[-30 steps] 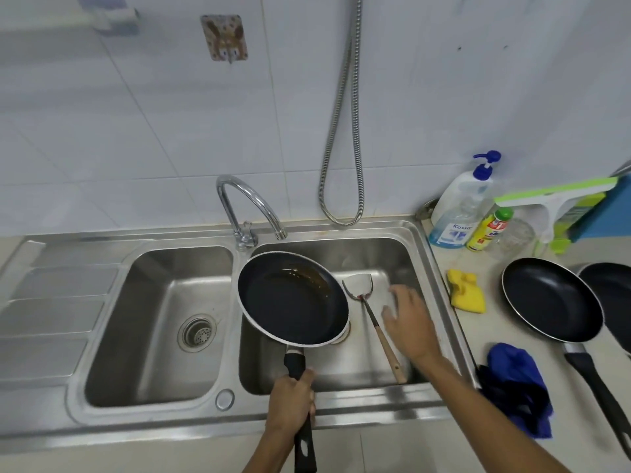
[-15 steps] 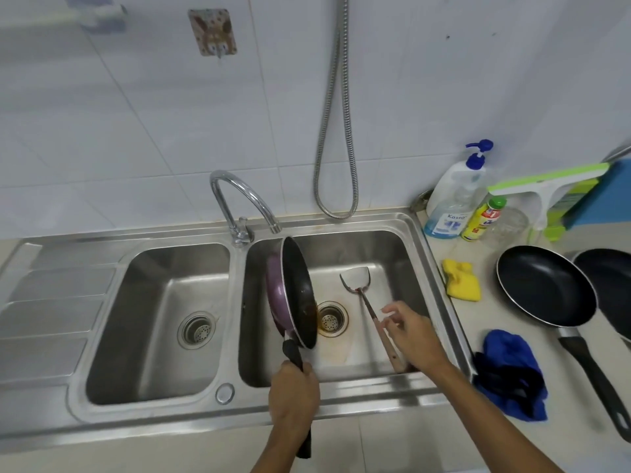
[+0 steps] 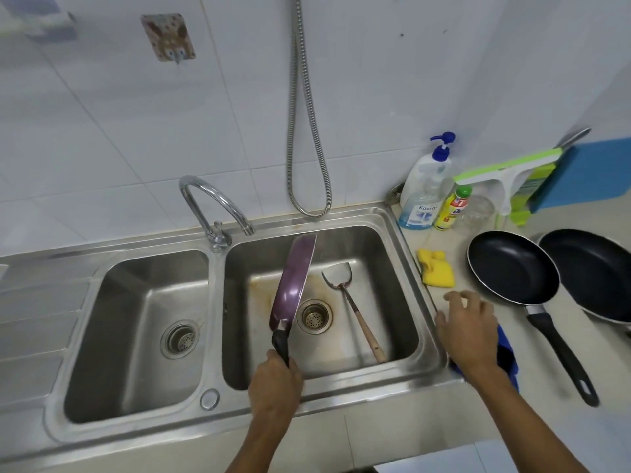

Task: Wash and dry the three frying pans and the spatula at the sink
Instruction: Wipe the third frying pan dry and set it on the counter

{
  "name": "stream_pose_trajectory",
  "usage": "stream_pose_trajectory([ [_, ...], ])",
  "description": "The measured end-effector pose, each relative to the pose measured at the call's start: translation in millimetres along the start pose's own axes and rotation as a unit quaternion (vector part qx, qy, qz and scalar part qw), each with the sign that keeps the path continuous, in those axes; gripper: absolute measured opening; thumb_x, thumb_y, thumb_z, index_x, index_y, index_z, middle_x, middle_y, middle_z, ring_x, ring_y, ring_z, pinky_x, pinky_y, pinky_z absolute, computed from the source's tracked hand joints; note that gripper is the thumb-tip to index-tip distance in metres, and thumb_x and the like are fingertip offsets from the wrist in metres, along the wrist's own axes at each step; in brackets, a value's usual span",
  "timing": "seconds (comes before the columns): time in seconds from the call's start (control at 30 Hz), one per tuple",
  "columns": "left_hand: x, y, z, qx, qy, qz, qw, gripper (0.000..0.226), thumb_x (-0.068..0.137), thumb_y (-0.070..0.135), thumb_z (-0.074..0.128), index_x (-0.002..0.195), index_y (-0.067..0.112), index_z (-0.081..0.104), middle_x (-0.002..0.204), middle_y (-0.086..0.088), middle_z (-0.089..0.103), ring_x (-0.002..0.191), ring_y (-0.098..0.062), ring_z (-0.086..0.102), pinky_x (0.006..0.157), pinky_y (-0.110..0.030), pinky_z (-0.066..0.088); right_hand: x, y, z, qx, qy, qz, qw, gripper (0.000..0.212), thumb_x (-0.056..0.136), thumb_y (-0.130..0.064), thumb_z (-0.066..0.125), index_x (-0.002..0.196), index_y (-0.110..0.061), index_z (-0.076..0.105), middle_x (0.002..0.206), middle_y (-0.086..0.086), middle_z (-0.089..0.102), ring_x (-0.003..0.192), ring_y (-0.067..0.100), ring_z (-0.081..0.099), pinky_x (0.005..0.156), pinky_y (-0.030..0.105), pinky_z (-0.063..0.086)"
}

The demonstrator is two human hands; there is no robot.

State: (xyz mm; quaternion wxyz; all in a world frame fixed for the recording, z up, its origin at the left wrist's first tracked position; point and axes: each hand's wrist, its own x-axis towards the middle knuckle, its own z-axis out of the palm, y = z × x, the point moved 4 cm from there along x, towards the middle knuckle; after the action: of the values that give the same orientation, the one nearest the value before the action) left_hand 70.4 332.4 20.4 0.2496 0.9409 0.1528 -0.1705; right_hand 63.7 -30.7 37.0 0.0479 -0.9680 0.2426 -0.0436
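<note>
Head view: left hand (image 3: 275, 380) grips the purple pan (image 3: 293, 281) by its handle, tipped on edge over the right basin (image 3: 386, 268), probably to drain. Right hand (image 3: 469, 329) hovers empty, fingers spread, near the yellow sponge (image 3: 436, 268). Spatula (image 3: 355, 308) lies in that basin; black pan (image 3: 512, 271) and second black pan (image 3: 594, 271) wait right.

Left hand (image 3: 273, 380) grips the black handle of the purple-backed frying pan (image 3: 293, 281), which is tipped on edge over the right basin of the stainless steel double sink (image 3: 218, 302), just left of the drain. Steel spatula with wooden handle (image 3: 355, 308) lies flat in the same basin, right of the drain, blade far. Right hand (image 3: 469, 327) holds nothing, fingers loosely spread, over the counter by the sink's right rim, partly covering a blue cloth (image 3: 508, 349). Yellow sponge (image 3: 437, 268) sits just far of that hand. Two black non-stick frying pans, (image 3: 512, 271) and (image 3: 594, 271), sit side by side on the right counter. Chrome faucet (image 3: 211, 203) stands at the far rim between the basins.
</note>
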Motion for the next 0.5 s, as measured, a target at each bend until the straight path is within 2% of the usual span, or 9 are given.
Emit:
stream_pose_trajectory([
  [0.1, 8, -4, -6, -0.052, -0.032, 0.001, 0.998, 0.021, 0.104, 0.035, 0.055, 0.093, 0.017, 0.055, 0.082, 0.003, 0.064, 0.074, -0.012, 0.064, 0.068, -0.025, 0.051, -11, 29, 2, -0.031, -0.027, 0.056, 0.998, 0.045, 0.086, -0.036, 0.072, 0.123, -0.013, 0.059, 0.135, 0.022, 0.052, 0.114, 0.047, 0.051, 0.089, 0.055, 0.050],
  [0.27, 25, -18, -14, -0.104, -0.123, -0.008, 0.987, 0.022, 0.098, 0.035, 0.065, 0.092, 0.015, 0.061, 0.085, -0.001, 0.068, 0.074, -0.010, 0.066, 0.060, -0.019, 0.047, -34, 53, 15, -0.012, -0.091, 0.113, 0.989, 0.063, 0.084, -0.055, 0.070, 0.137, -0.031, 0.047, 0.154, 0.007, 0.034, 0.123, 0.045, 0.041, 0.094, 0.056, 0.046],
  [0.37, 37, -32, -23, -0.150, -0.168, -0.013, 0.974, 0.033, 0.092, 0.043, 0.072, 0.089, 0.012, 0.063, 0.078, -0.001, 0.069, 0.065, -0.011, 0.066, 0.056, -0.019, 0.046, -43, 57, 29, 0.034, -0.137, 0.146, 0.979, 0.069, 0.085, -0.054, 0.070, 0.143, -0.036, 0.038, 0.158, 0.002, 0.024, 0.127, 0.043, 0.033, 0.097, 0.057, 0.045],
  [0.43, 46, -40, -29, -0.181, -0.182, 0.001, 0.966, 0.044, 0.086, 0.049, 0.077, 0.076, 0.010, 0.060, 0.060, 0.000, 0.064, 0.050, -0.013, 0.061, 0.052, -0.023, 0.048, -42, 59, 32, 0.047, -0.128, 0.145, 0.980, 0.066, 0.086, -0.049, 0.070, 0.144, -0.034, 0.042, 0.158, 0.003, 0.027, 0.125, 0.044, 0.034, 0.096, 0.055, 0.047],
  [0.5, 51, -46, -31, -0.228, -0.210, 0.008, 0.951, 0.048, 0.082, 0.053, 0.080, 0.077, 0.011, 0.057, 0.053, -0.002, 0.057, 0.047, -0.017, 0.056, 0.052, -0.029, 0.051, -39, 61, 33, 0.047, -0.128, 0.165, 0.977, 0.064, 0.088, -0.048, 0.069, 0.145, -0.034, 0.044, 0.158, 0.003, 0.028, 0.122, 0.046, 0.036, 0.095, 0.055, 0.047],
])
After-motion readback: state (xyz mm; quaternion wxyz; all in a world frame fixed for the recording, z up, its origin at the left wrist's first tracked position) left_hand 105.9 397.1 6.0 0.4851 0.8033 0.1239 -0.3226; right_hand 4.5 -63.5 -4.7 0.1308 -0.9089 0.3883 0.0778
